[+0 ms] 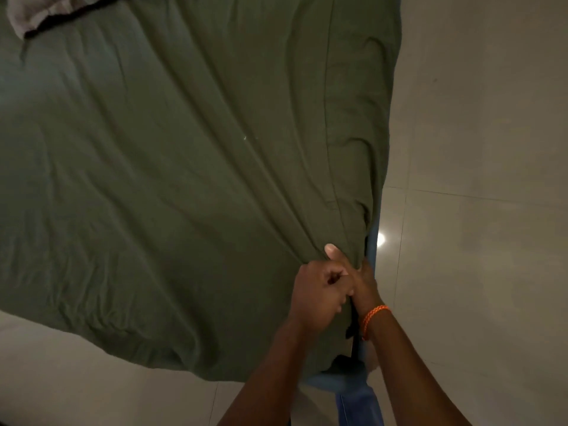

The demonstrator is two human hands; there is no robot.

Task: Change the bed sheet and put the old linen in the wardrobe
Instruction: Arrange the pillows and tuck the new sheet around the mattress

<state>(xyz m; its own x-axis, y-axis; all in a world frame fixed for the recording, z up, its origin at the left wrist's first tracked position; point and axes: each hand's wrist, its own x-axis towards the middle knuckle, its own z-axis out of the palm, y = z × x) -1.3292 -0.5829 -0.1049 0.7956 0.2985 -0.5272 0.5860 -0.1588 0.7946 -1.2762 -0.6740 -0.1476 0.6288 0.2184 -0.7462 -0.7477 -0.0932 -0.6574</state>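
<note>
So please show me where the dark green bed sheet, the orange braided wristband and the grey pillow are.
Dark green bed sheet (184,167): head view, on its wrinkled middle.
Orange braided wristband (373,316): head view, on the band across the right wrist.
Grey pillow (37,10): head view, on its corner at top left.

Dim, soft picture; one lamp glare on the floor (380,239) (edges bowed by wide-angle lens).

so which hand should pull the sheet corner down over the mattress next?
Right, probably. The right hand lies at the bed's outer edge, thumb up on the green sheet by the corner. The left hand bunches fabric further in, so it suits holding tension.
</note>
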